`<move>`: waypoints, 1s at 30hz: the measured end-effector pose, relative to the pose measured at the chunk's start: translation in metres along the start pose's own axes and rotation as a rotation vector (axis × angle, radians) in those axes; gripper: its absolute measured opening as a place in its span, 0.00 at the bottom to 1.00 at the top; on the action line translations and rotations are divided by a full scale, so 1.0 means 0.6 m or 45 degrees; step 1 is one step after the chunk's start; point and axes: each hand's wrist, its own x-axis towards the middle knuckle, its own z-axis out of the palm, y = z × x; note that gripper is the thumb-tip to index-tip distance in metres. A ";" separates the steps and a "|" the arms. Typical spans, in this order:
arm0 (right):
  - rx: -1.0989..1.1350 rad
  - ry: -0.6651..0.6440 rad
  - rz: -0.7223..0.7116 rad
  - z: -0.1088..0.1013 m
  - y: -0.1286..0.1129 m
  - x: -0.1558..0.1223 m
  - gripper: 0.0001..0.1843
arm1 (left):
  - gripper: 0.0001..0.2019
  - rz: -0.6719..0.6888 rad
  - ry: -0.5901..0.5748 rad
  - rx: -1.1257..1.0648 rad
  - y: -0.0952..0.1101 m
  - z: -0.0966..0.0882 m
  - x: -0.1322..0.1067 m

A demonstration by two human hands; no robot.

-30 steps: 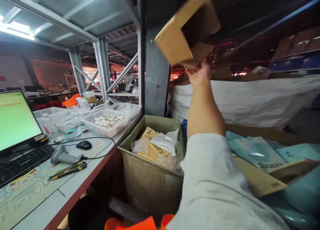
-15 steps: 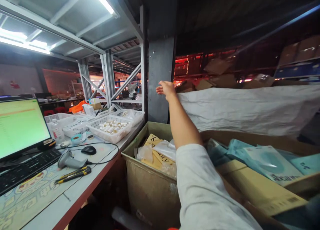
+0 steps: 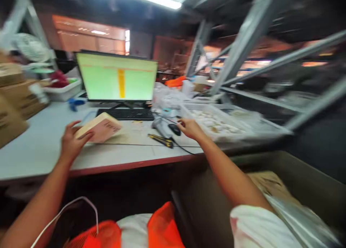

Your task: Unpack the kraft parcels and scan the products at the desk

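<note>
My left hand [image 3: 72, 140] grips a small pink-and-cream box [image 3: 101, 129] with dark lettering, tilted above the desk near the keyboard [image 3: 125, 114]. Just right of the black computer mouse [image 3: 174, 129], my right hand [image 3: 191, 128] hovers with loosely bent fingers and nothing seen in them; motion softens its outline. A grey barcode scanner [image 3: 161, 127] lies left of the mouse. Beside it are yellow-and-black utility knives [image 3: 161, 140].
A lit monitor [image 3: 119, 79] stands at the back of the desk [image 3: 38, 143]. White baskets [image 3: 232, 132] of small items sit to the right. Cardboard boxes [image 3: 18, 97] are stacked at left. Below right is a large bin [image 3: 310, 165] with packages.
The view has swung left to face the desk. My right arm, stretched over the bin before, is now over the desk by the mouse. My left hand and its box have come into view.
</note>
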 end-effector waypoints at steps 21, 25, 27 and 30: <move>-0.359 -0.206 0.242 0.191 -0.079 0.084 0.26 | 0.11 0.305 -0.603 0.232 -0.011 -0.009 -0.148; -0.065 -0.331 0.118 0.107 -0.111 0.088 0.19 | 0.13 0.293 -0.565 0.347 -0.012 -0.008 -0.160; 0.179 -0.570 -0.027 0.054 -0.136 0.081 0.18 | 0.15 0.286 -0.547 0.383 -0.014 -0.007 -0.161; 0.315 -0.958 -0.128 0.001 -0.179 0.066 0.24 | 0.17 0.268 -0.530 0.393 -0.017 -0.006 -0.161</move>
